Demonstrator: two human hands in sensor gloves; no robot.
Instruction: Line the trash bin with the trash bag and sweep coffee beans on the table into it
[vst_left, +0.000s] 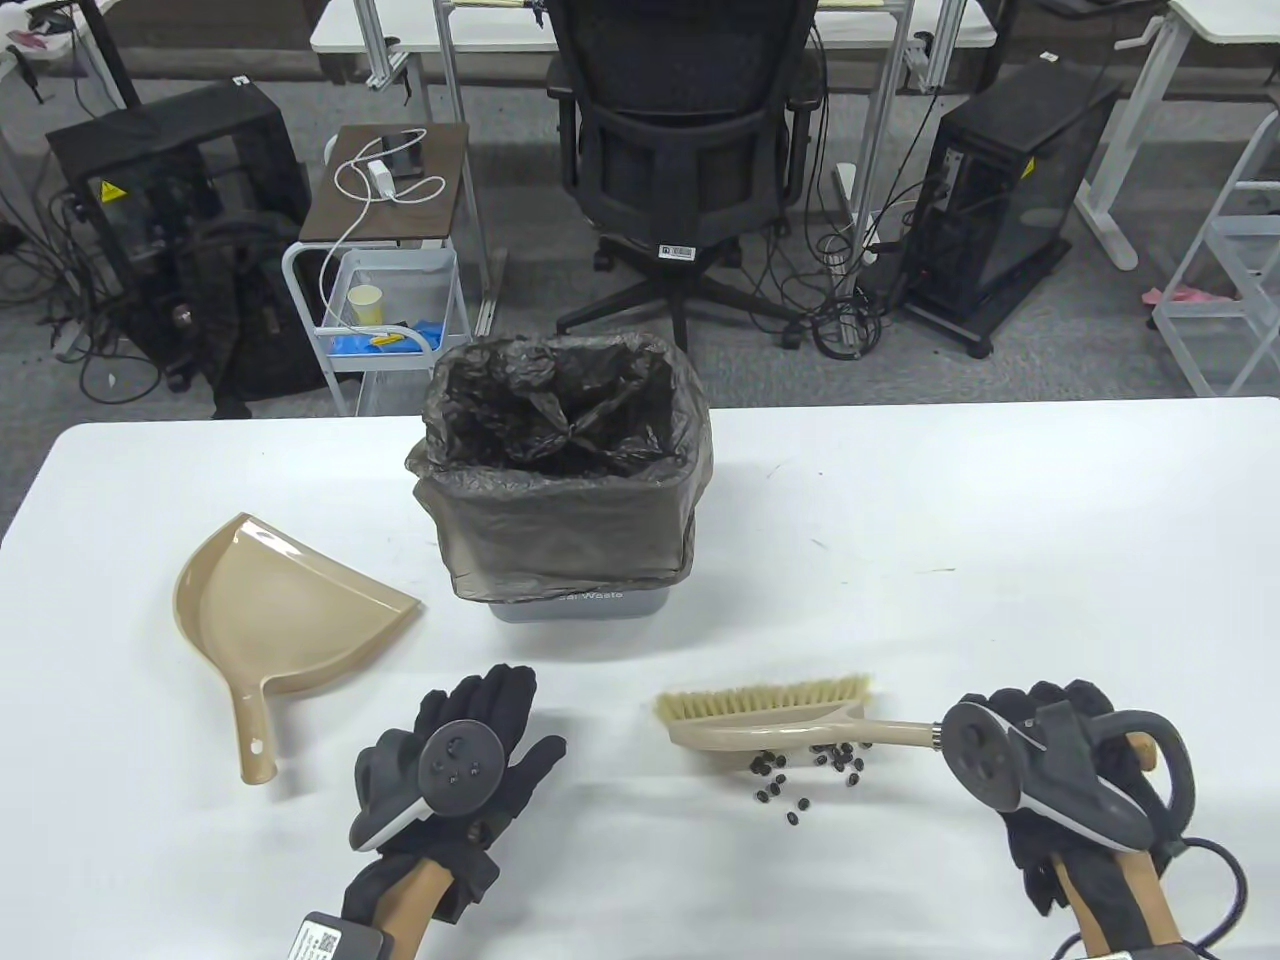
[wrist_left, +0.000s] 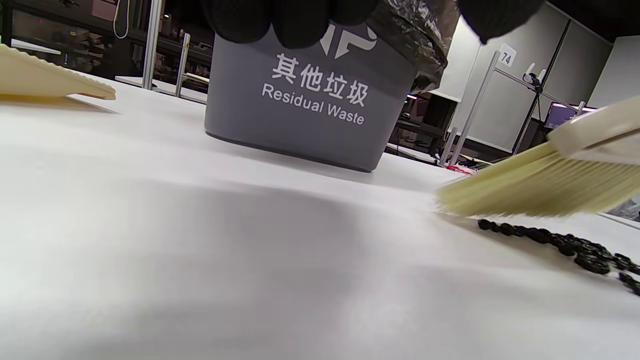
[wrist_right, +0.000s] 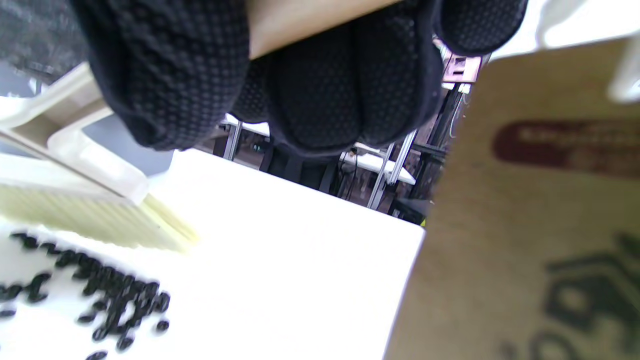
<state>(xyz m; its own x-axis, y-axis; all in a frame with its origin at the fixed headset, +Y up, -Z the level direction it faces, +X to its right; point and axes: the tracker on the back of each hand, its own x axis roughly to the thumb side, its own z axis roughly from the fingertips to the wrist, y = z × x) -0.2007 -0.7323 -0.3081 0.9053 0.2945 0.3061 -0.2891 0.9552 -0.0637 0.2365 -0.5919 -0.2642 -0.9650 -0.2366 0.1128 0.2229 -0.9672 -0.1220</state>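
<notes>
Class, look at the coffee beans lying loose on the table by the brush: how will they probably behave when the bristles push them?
The coffee beans are small, rounded and separate, so they will likely roll and scatter rather than move as one clump. They look light, so the soft bristles of the brush should shift them easily. On the smooth white table some may skid past the dustpan.
</notes>
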